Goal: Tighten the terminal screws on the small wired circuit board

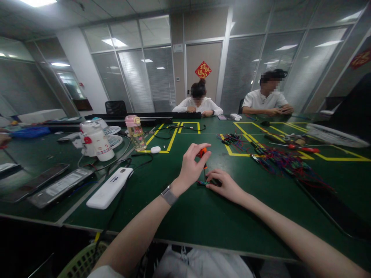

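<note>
Orange-handled screwdriver (203, 153), light and stiff, pinched in the left hand (191, 164)'s grip; right hand (224, 185) seemingly pins a small, fragile part (203, 183).

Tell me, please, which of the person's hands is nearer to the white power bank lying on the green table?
Left. The left hand, gripping an orange-handled screwdriver, is just right of the white power bank; the right hand rests farther right, on a small dark part.

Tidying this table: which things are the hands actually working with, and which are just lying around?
In use: orange-handled screwdriver in left hand; small dark part under right hand.

Lying about: white power bank, pink-lidded bottle, white jug, wire bundle, red screwdriver.
</note>
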The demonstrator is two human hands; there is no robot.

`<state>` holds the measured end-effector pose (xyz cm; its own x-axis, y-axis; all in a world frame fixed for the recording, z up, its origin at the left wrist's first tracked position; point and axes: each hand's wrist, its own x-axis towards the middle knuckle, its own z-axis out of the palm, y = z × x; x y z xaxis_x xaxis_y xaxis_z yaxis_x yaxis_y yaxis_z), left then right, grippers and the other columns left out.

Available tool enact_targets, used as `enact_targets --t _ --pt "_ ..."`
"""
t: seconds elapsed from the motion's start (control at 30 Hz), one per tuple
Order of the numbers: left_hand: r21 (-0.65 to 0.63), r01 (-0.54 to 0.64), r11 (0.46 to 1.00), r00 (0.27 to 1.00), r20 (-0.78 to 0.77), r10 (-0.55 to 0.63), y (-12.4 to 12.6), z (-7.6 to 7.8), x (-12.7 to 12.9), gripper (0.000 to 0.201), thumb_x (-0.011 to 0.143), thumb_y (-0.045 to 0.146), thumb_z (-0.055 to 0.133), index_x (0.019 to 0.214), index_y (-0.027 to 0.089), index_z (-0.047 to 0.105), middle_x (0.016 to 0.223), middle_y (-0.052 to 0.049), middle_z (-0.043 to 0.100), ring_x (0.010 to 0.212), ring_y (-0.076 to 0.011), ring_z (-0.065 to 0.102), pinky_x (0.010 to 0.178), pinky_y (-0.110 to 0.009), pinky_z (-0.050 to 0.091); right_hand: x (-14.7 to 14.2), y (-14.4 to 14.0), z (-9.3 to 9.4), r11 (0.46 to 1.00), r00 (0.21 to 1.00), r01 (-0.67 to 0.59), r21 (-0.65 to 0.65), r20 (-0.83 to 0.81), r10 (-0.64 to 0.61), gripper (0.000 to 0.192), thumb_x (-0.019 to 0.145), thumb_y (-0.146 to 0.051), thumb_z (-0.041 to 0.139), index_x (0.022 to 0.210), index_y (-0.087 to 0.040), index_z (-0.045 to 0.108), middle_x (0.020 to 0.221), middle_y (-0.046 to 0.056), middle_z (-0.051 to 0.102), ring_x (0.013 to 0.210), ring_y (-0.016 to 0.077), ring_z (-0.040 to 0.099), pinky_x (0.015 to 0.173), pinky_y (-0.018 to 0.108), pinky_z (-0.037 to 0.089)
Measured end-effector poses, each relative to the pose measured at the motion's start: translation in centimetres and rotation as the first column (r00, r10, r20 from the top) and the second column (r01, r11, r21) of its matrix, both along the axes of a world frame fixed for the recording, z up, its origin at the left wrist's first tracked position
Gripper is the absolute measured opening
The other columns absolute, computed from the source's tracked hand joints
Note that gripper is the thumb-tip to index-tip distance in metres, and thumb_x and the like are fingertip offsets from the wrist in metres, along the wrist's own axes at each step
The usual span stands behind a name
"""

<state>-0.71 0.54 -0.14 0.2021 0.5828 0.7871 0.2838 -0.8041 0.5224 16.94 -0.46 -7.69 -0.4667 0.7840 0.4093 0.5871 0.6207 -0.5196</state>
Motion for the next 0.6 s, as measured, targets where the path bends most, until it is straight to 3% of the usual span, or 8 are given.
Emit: enact_targets --t 0.13,0.3,0.47,0.53,0.6 --pt "-0.026 0.095 0.995 0.995 0.006 -0.095 0.00 -0.16 0.08 0.033 0.098 0.021 0.039 0.127 0.022 0.055 0.118 -0.008 0.061 0.106 -0.0186 0.059 0.094 -0.034 0.046 -0.01 0.04 -0.01 1.000 1.000 -0.008 0.004 -0.001 0.008 0.005 0.081 -0.026 0.067 0.082 -0.021 0.067 0.102 0.006 0.067 0.096 0.0234 0.061 0.089 0.039 0.047" --pt "-0.206 0.283 0.937 0.945 0.227 -0.235 0.51 -0.28 0.33 0.028 0.094 0.023 0.049 0.120 0.020 0.060 0.110 -0.008 0.065 0.093 -0.0170 0.066 0.083 -0.029 0.053 0.04 0.08 -0.14 1.000 1.000 0.001 -0.001 0.004 -0.001 0.005 0.081 -0.026 0.067 0.083 -0.021 0.067 0.103 0.006 0.066 0.097 0.0236 0.061 0.090 0.040 0.046" --pt "-0.155 0.122 0.980 0.977 0.193 -0.091 0.57 -0.07 0.17 0.018 0.084 0.023 0.065 0.102 0.020 0.069 0.089 -0.003 0.060 0.082 -0.0136 0.061 0.074 -0.023 0.051 0.02 0.03 -0.12 1.000 1.000 -0.005 0.000 0.001 0.005 0.006 0.081 -0.027 0.067 0.083 -0.021 0.067 0.103 0.007 0.067 0.098 0.0236 0.061 0.090 0.040 0.046" --pt "-0.147 0.092 0.985 0.980 0.190 -0.064 0.53 -0.08 0.14 0.019 0.087 0.024 0.061 0.104 0.021 0.069 0.093 -0.003 0.059 0.084 -0.0133 0.060 0.073 -0.022 0.051 0.01 -0.02 -0.03 1.000 1.000 -0.006 0.000 0.001 0.006 0.007 0.081 -0.027 0.067 0.083 -0.021 0.067 0.102 0.007 0.067 0.097 0.0234 0.061 0.090 0.040 0.046" --pt "-0.168 0.137 0.976 0.975 0.195 -0.104 0.55 -0.12 0.15 0.024 0.093 0.024 0.052 0.112 0.022 0.067 0.104 -0.006 0.061 0.092 -0.0147 0.060 0.077 -0.024 0.051 0.00 -0.07 0.07 1.000 1.000 -0.007 -0.002 0.004 0.007 0.006 0.082 -0.027 0.066 0.083 -0.021 0.067 0.102 0.007 0.067 0.096 0.0233 0.061 0.089 0.040 0.046"
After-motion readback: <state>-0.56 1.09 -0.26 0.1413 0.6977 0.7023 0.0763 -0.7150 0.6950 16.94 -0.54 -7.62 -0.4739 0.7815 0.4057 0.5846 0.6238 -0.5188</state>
